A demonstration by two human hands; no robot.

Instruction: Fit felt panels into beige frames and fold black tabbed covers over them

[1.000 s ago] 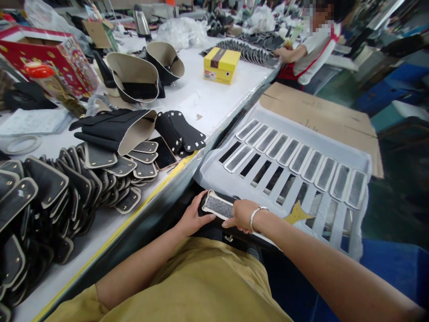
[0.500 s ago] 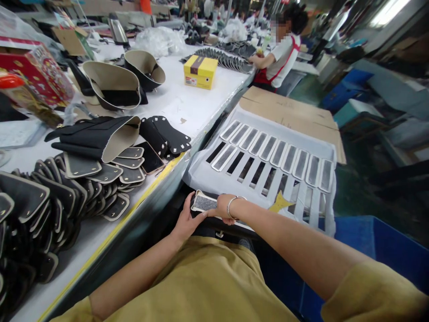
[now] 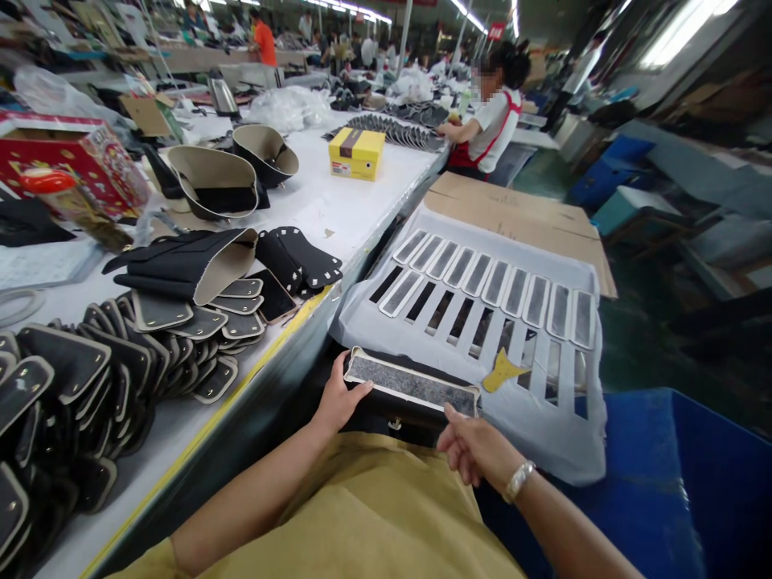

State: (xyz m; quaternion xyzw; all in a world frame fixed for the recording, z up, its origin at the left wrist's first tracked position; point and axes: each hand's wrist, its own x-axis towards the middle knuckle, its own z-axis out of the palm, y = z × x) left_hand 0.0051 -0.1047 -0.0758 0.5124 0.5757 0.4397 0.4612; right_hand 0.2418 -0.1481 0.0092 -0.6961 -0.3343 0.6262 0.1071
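A long grey felt strip with a pale border (image 3: 412,384) lies on a black piece in my lap. My left hand (image 3: 338,400) grips the left end of that strip, fingers curled on it. My right hand (image 3: 476,450) sits at the strip's right end with fingers loosely bent, fingertips near its corner and holding nothing. Just beyond lies a white sheet (image 3: 386,322) with rows of rectangular slots, several filled with similar grey strips (image 3: 494,281). A yellow cut-out shape (image 3: 503,371) rests on the sheet.
A white worktable (image 3: 355,209) to my left carries overlapping black shoe pieces (image 3: 108,354), rolled black-and-beige uppers (image 3: 211,181), a yellow box (image 3: 357,153) and a red box (image 3: 78,161). Cardboard (image 3: 519,217) lies beyond the sheet. A blue bin (image 3: 663,474) stands right. A person in a red apron (image 3: 491,129) works farther along.
My right hand has slid off the strip toward its right end, uncovering the whole strip. My left hand keeps its hold. The view has tilted up slightly.
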